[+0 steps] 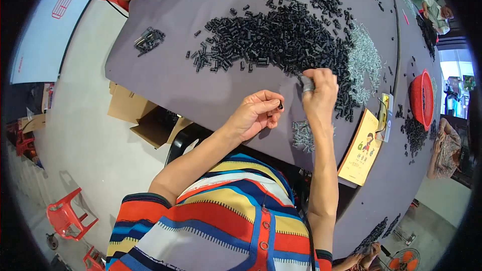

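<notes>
My left hand (258, 114) is closed in a pinch around a small black cylindrical part (280, 105), which shows at its fingertips above the grey table. To its right, my right hand (321, 93) reaches the near edge of a big heap of black cylindrical parts (271, 40). Its fingers are drawn together and one wears a grey cover (306, 83). Whatever they grip is hidden. A small batch of silvery metal pieces (303, 136) lies close to the table's near edge, left of my right forearm. More silvery pieces (365, 62) are heaped beyond that hand.
Right of my forearm are a yellow booklet (357, 150) and a clear case (385, 118). A red basket (423, 99) stands farther right. A bundle of dark parts (149, 40) lies far left. Cardboard boxes (131, 104) stand below the table's left edge. Other people sit around the table.
</notes>
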Tool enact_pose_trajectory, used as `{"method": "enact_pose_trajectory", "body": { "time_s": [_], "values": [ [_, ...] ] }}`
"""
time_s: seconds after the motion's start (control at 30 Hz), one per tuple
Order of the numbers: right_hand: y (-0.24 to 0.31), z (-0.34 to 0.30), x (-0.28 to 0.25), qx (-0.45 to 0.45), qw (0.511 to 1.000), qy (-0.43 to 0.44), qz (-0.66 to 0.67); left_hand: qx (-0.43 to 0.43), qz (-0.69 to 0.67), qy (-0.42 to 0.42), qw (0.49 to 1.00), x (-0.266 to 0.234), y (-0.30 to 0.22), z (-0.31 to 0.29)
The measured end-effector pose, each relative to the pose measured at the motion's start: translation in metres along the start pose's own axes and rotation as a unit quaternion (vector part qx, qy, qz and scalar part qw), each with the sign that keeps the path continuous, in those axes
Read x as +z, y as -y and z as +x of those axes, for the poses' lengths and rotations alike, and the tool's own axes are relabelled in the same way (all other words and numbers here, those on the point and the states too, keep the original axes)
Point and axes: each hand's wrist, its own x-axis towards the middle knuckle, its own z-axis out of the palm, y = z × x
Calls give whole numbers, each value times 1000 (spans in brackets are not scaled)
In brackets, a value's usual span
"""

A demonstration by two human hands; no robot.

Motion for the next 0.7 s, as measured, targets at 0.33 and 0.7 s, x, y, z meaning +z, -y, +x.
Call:
{"method": "enact_pose_trajectory", "body": {
  "time_s": [0.33,0.7],
  "values": [
    [2,7,2,-63,997,25,-36,3,11,7,1000,-2,-1,1],
    [13,-5,-5,-15,991,-11,134,17,6,-8,1000,2,2,0]
  ]
}}
